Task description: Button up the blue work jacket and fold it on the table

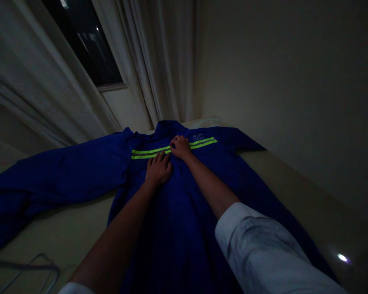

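Note:
A blue work jacket [174,220] lies spread front side up, its collar away from me and a yellow-green reflective strip [204,142] across the chest. My left hand [158,168] rests on the cloth just below the strip, fingers apart and pressed down. Beside it, my right hand [180,147] is at the middle of the chest, fingers curled and pinching the jacket's front edge. The fingertips are dim, so the exact bit of cloth between them is hard to see. A small pale print shows on the chest right of that hand.
The jacket lies on a pale, light-coloured surface [79,228]. A wire clothes hanger [49,267] sits at the lower left. Long curtains [171,61] hang behind, around a dark window [92,45]. A bare wall [288,81] rises on the right. A bright light spot shows low on the right.

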Motion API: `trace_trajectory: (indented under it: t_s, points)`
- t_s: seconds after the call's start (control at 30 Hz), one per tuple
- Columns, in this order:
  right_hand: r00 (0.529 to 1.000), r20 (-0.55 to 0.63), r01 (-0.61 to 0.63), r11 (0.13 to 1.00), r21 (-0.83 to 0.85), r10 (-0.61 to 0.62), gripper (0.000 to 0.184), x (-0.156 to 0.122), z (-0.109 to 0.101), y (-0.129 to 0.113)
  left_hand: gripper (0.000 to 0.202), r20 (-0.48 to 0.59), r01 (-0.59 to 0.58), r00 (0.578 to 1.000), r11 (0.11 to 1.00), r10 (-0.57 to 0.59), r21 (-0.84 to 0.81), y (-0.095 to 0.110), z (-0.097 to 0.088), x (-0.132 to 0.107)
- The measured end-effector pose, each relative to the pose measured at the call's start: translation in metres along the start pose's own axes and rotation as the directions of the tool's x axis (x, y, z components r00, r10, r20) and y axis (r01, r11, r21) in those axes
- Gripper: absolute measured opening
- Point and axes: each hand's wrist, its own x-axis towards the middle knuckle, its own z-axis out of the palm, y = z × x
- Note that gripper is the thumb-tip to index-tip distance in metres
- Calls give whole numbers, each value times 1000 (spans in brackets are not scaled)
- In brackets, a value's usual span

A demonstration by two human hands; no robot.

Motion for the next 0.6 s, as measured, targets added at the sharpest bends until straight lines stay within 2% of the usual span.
trace_trajectory:
  t_s: [0.13, 0.27, 0.4, 0.53, 0.6]
  points:
    - [999, 47, 15, 1000, -13, -15, 16, -23, -20, -10, 58, 13, -5, 1000, 999, 5, -31, -1, -2, 3]
    - [992, 123, 33, 999, 35, -37, 11, -82, -54, -23, 59, 16, -8, 1000, 998, 9, -65, -2, -2, 2]
    - [970, 228, 60, 989, 133, -90, 3, -185, -105, -43, 71, 50, -9, 999, 996, 13, -88, -4, -1, 3]
    - [956, 249, 72, 944, 322, -158, 2, -309, -163, -77, 77, 65, -13, 998, 996, 19, -92, -4, 0, 5]
    - [957, 240, 57, 920, 387, -160, 5, -362, -184, -95, 76, 63, -18, 998, 996, 24, -92, -4, 0, 4]
